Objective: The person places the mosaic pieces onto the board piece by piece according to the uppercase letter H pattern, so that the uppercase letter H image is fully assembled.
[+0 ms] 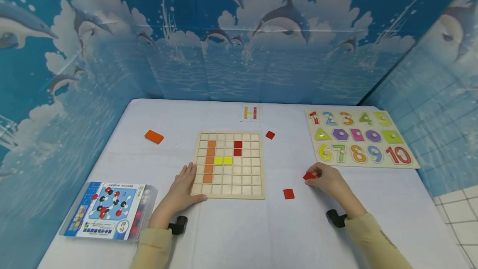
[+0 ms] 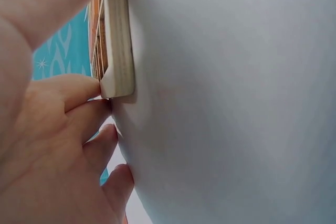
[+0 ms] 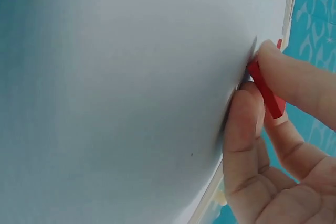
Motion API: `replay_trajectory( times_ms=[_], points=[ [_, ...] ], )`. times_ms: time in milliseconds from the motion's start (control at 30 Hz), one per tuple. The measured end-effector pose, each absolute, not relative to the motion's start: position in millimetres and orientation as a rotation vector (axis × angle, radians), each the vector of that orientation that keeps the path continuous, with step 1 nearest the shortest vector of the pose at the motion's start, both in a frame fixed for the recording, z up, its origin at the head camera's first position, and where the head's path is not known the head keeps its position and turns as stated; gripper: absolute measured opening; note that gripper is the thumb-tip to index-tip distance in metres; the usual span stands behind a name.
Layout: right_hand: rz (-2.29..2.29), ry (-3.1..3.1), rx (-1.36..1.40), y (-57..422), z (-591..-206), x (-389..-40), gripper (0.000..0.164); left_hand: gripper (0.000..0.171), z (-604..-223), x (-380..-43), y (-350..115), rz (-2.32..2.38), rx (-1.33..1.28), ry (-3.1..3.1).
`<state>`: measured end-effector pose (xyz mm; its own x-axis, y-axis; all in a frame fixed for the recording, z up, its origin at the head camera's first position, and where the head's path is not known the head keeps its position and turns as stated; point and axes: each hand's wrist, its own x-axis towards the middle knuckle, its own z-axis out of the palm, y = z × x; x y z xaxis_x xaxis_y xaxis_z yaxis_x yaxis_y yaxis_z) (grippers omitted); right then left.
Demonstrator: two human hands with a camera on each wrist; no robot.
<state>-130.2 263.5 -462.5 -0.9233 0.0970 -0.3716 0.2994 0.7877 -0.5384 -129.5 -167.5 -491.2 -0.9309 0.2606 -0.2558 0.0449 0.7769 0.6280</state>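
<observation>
A wooden grid board [image 1: 246,191] lies in the middle of the table. My left hand [image 1: 181,190] rests at its lower left corner, fingers along the left side and thumb at the front edge; the left wrist view shows the fingers touching the board's side [image 2: 121,51]. Set in the grid are a column of orange tiles [image 1: 210,160], two yellow tiles [image 1: 218,160] and two dark red tiles [image 1: 237,152]. To the right of the board, my right hand [image 1: 330,181] pinches a red square tile [image 3: 269,93] between thumb and fingers, close to the tablecloth.
Loose red tiles lie right of the board, one nearer [image 1: 288,194], one farther [image 1: 270,135]. A pattern card [image 1: 252,113] sits behind it. An orange block [image 1: 154,137] and a molecule-kit box [image 1: 108,209] are on the left, a number-and-shape puzzle [image 1: 347,159] at right.
</observation>
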Motion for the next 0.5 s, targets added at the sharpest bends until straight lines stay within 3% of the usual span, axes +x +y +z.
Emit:
replay_trajectory(
  times_ms=[500],
  points=[
    [-1.011,2.651,0.177,236,-458,-148,0.029,0.107,-493,-132,-164,0.892,0.245,2.668]
  ],
)
